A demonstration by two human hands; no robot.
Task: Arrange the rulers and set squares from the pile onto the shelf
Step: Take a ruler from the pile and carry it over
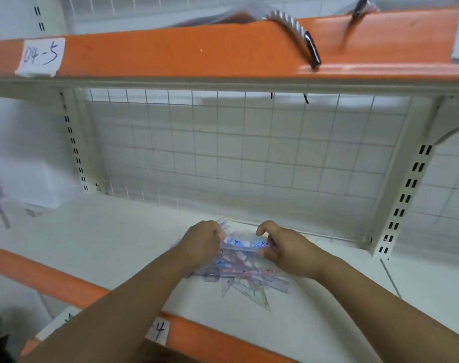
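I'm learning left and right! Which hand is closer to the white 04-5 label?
Left. The left hand is below and right of the label; the right hand is farther right, at the other end of the ruler.

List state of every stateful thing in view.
clear ruler: held by both ends
left hand: grips its left end
right hand: pinches its right end
pile: jumbled, lying flat on the shelf
spiral binding: overhangs the upper shelf edge
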